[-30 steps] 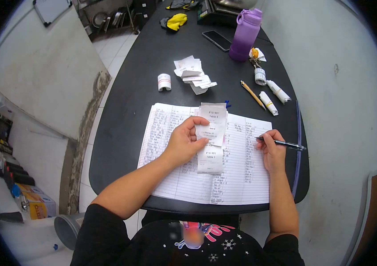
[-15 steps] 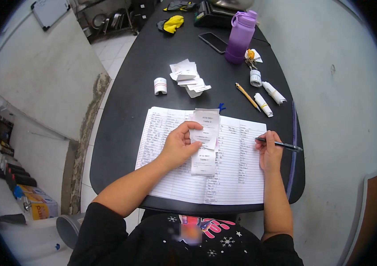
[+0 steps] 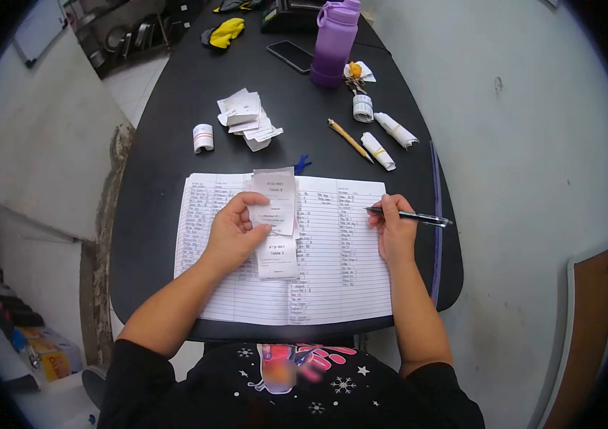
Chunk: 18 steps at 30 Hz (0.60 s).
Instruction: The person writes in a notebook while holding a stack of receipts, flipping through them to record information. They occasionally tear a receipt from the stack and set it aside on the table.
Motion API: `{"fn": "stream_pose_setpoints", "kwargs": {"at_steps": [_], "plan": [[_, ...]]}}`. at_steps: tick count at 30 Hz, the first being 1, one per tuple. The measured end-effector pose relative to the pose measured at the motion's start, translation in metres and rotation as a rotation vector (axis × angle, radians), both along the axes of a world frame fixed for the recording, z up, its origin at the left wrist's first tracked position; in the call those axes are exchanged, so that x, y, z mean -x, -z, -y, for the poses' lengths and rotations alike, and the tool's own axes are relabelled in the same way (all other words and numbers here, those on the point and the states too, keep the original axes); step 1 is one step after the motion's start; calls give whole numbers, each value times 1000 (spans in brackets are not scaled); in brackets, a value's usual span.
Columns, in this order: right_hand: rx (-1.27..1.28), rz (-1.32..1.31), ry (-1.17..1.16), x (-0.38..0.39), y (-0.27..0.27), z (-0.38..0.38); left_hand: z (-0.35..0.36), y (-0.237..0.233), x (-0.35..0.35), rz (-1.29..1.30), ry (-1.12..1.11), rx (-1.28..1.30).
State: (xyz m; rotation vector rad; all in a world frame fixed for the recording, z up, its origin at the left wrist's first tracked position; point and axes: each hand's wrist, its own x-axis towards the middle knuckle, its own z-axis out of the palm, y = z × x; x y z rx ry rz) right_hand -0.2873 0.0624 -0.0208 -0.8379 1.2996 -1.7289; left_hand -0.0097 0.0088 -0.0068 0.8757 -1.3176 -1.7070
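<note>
Pinched between the thumb and fingers of my left hand (image 3: 236, 232) are paper receipts (image 3: 277, 256), one overlapping another, printed with "Table 3". They lie over the middle of an open lined notebook (image 3: 332, 304), whose columns are filled with handwriting. My right hand (image 3: 397, 229) grips a black pen (image 3: 422, 217) at the notebook's right edge, its tip pointing left over the right page. Beyond the notebook sits a loose pile of receipts (image 3: 246, 118), with a curled paper roll (image 3: 203, 138) to its left.
On the black table (image 3: 168, 93) are a wooden pen (image 3: 349, 139), banded paper rolls (image 3: 378, 151), a purple bottle (image 3: 334, 43), a phone (image 3: 291, 56) and a yellow-grey glove (image 3: 225, 33). A wall (image 3: 518, 179) runs along the right side.
The whole scene has shifted left in view as the camera turned. Both hands keep their hold on the receipts and the pen, with the pen tip still near the right page's edge.
</note>
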Motion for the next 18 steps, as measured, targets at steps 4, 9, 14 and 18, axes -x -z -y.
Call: {"fn": "stream_pose_setpoints", "kwargs": {"at_steps": [4, 9, 14, 18], "plan": [[4, -25, 32, 3, 0, 1, 1, 3, 0, -20, 6, 0], [-32, -56, 57, 5, 1, 1, 3, 8, -2, -41, 23, 22], [-41, -26, 57, 4, 1, 2, 2, 5, -3, -4, 17, 22], [-46, -54, 58, 4, 1, 1, 2, 5, -3, -21, 29, 13]]}}
